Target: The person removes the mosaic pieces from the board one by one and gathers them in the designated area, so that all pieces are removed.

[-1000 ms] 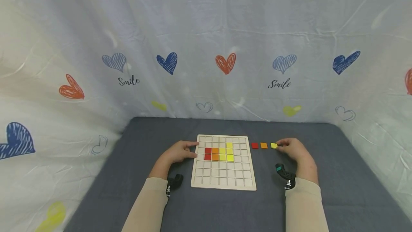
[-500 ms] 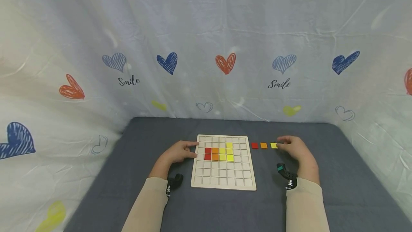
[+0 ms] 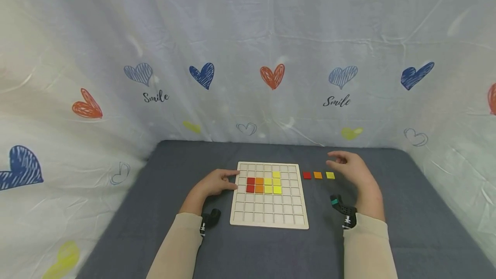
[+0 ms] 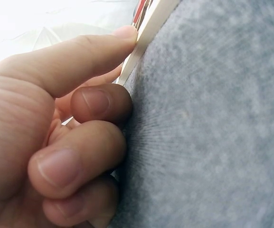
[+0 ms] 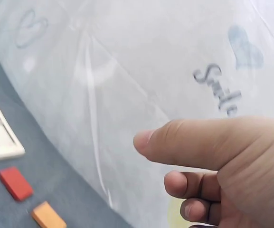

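Observation:
In the head view, a pale wooden grid board (image 3: 271, 207) lies flat, with red, orange and yellow square tiles in its cells. My left hand (image 3: 214, 182) touches the board's left edge with thumb and extended index finger; its other fingers curl against the cloth in the left wrist view. Right of the board, a red tile (image 3: 307, 175), an orange tile (image 3: 317, 175) and a yellow tile (image 3: 330, 175) lie in a spaced row. My right hand (image 3: 354, 170) hovers just beyond the yellow tile, thumb and index apart, with nothing between them.
Dark grey cloth (image 3: 248, 253) covers the table. A white curtain (image 3: 232, 106) with printed hearts hangs behind and at both sides. Each wrist wears a black camera mount, such as the right mount (image 3: 342, 210).
My right hand has come off the yellow tile, lifted, and shifted slightly away from me, its fingers spreading. The yellow tile stays in the row. My left hand has not moved.

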Demonstrator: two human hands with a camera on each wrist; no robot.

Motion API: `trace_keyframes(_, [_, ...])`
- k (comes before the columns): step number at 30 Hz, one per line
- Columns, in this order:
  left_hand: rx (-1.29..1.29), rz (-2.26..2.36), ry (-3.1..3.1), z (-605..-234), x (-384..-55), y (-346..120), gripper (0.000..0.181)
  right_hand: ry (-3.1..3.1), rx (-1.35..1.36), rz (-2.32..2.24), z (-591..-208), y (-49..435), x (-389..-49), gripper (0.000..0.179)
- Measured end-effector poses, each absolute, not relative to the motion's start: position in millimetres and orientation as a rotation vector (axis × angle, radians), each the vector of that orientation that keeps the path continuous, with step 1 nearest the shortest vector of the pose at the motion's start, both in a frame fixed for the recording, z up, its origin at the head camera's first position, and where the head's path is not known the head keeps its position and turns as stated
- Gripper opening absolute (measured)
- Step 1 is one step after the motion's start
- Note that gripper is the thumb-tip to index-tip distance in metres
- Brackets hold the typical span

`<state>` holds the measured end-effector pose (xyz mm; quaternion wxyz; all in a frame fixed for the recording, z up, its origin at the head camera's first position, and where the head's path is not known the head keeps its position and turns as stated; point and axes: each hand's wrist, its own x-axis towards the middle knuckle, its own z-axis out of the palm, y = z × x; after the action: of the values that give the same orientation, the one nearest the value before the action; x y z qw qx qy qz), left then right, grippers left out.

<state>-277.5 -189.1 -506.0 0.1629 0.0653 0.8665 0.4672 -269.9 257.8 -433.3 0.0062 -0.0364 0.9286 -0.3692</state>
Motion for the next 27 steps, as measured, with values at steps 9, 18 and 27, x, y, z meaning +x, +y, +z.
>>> trace_keyframes(9, [0.183, 1.337, 2.470, -505.9, -277.6, -189.3, 0.060, 2.913, -0.243, -1.174, -424.9, 224.9, -272.6, 0.045])
trace_keyframes(18, [0.175, 1.330, 2.476, -504.0, -275.7, -188.4, 0.059, 2.871, -0.332, -1.161, -431.8, 189.1, -277.0, 0.043])
trace_keyframes(27, [0.169, 1.333, 2.484, -504.2, -275.2, -188.1, 0.059, 2.859, -0.460, -1.067, -443.9, 160.2, -281.0, 0.039])
